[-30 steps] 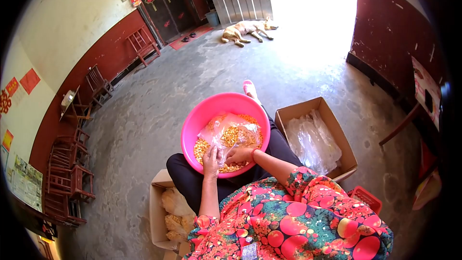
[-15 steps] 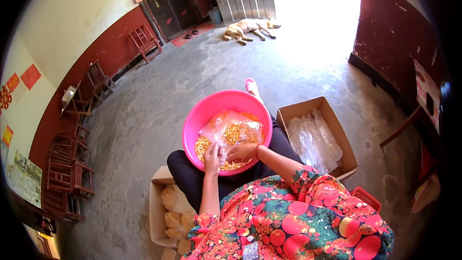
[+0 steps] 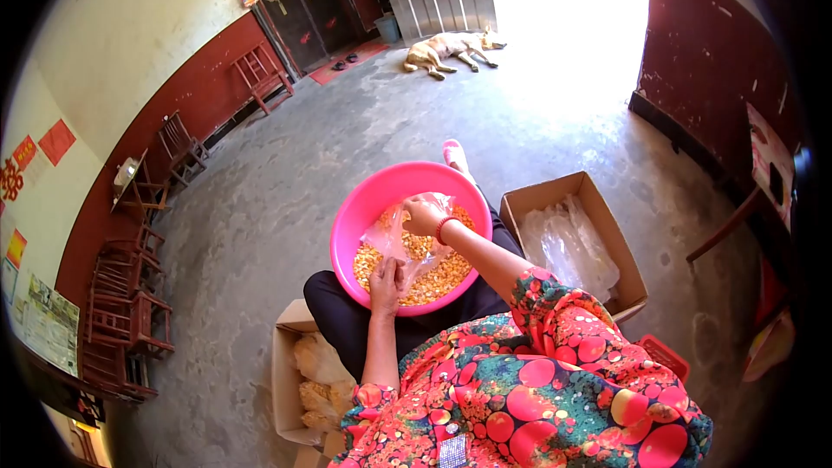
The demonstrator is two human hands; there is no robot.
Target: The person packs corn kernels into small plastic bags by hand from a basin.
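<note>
A pink plastic basin (image 3: 347, 218) rests on my lap with loose yellow corn kernels (image 3: 446, 276) in it. Over the kernels spreads a clear plastic bag (image 3: 390, 238), slack and partly see-through. My left hand (image 3: 386, 284) pinches the bag's near edge close to the basin's front rim. Farther in, my right hand (image 3: 423, 217), with a red bracelet at the wrist, has its fingers closed on the bag's far part; its fingertips are partly hidden.
To my right stands a cardboard box (image 3: 637, 273) of clear plastic bags (image 3: 572, 247). At my left another cardboard box (image 3: 286, 381) holds filled bags (image 3: 321, 364). A dog (image 3: 451, 50) lies by the doorway. Wooden chairs (image 3: 126, 312) line the left wall.
My right hand has moved up and away from my left hand, toward the basin's far side, drawing the bag out between them. My left hand stays near the front rim.
</note>
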